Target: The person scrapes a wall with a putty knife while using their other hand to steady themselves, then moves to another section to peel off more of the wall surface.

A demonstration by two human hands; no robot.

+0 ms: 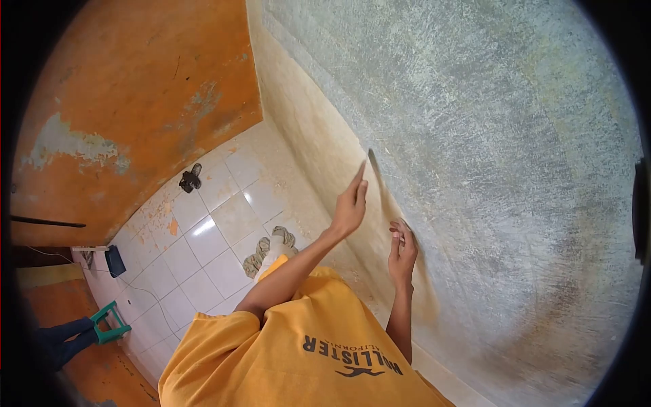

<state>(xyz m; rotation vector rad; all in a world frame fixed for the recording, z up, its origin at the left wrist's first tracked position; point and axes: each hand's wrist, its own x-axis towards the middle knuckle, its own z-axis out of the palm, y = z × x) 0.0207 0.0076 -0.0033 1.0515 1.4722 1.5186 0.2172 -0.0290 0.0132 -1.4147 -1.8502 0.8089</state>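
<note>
Two bare hands work at one scuffed grey-blue plaster wall [495,176], beside its border with the cream lower band [305,108]: the left hand [349,207] has its fingers stretched forward, the right hand [403,254] has them loosely bent, and whether either has hold of anything I cannot tell. On the white tiled floor [184,281], near its edge along one orange painted wall [156,61], sit one small black item [190,179] and one dark-blue container [115,261], contents indiscernible; one green plastic stool [108,323] stands closer to the left edge.

Orange flakes [173,226] litter a white tiled flr [180,275], w/ a sm. dk item [191,178] nearby; a blue item [115,261], thin cable [154,296], green stool [114,334] & patterned footwear [257,258] also rest there.
</note>
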